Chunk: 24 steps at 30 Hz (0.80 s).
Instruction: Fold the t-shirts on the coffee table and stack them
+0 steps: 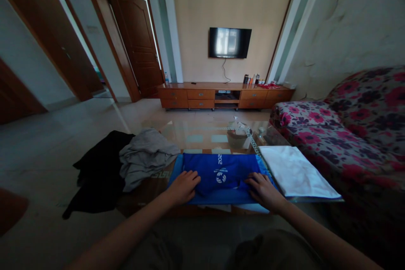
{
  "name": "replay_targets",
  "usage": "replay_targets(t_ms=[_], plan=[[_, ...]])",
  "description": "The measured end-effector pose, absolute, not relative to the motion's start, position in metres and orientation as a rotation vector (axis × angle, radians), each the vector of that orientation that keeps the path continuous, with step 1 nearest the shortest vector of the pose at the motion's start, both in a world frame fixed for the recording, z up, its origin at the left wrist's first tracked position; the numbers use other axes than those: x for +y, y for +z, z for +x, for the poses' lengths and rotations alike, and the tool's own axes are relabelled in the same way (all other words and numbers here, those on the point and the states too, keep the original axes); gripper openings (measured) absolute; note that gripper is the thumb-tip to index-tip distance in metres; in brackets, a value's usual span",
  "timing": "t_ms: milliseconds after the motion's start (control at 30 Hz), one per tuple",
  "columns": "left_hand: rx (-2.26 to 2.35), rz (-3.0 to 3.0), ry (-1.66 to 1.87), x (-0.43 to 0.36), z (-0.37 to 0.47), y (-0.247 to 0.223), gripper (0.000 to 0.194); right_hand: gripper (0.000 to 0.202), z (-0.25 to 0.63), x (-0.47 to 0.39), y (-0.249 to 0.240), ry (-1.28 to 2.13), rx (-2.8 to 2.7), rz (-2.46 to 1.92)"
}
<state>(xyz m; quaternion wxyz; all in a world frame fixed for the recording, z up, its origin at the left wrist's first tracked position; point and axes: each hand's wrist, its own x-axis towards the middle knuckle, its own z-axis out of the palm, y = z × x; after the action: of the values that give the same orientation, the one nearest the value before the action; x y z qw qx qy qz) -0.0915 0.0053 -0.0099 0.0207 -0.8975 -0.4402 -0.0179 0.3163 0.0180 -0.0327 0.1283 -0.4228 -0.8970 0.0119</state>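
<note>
Both hands are lying palm-down on a blue garment (221, 173) with white print, folded into a rectangle at the near edge of a glass coffee table (202, 135).

Left hand (183, 185) is pressing flat on the garment's left end, fingers spread and extended, not pinching or gripping anything. Right hand (262, 190) is resting on the right end, fingers slightly curled against the fabric; cannot tell if it's nipping a fold, looks like a flat press. Both forearms are reaching in from the bottom of the frame.

A lighter blue layer is showing under and around the darker blue top panel, so the garment is lying doubled over itself. White logo and "202" text are facing up, centred between the 2 hands.

Neighbours on the table:
- folded white cloth (295, 173) just beside the garment on the right, touching or near-touching its edge
- crumpled grey garment (145, 156) on the left, near the left hand
- black garment (101, 168) further left, hanging off the table edge
- small container (237, 137) with clutter behind the blue garment

Floral sofa (354, 126) is sitting at right. Wall TV (230, 42) and wooden TV cabinet (224, 95) are at the far wall.
</note>
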Motion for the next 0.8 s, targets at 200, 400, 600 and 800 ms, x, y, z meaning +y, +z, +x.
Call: replay_targets(t_ms=[200, 400, 600, 800], plan=[[-1.342, -2.774, -0.055, -0.007, -0.078, -0.013, 0.022, 0.033, 0.284, 0.012, -0.02, 0.259, -2.528, -1.277], [-1.334, -2.873, -0.112, -0.016, -0.094, -0.012, 0.019, 0.032, 0.282, -0.007, -0.023, 0.336, -2.588, -1.127], [-1.97, -2.537, -0.583, 0.022, -0.102, -0.032, 0.01, 0.018, 0.297, 0.035, -0.026, 0.446, -2.212, -1.404], [-2.655, -1.896, -0.664, 0.089, -0.109, -0.04, 0.022, 0.035, 0.311, 0.111, -0.023, 0.404, -1.656, -2.189]])
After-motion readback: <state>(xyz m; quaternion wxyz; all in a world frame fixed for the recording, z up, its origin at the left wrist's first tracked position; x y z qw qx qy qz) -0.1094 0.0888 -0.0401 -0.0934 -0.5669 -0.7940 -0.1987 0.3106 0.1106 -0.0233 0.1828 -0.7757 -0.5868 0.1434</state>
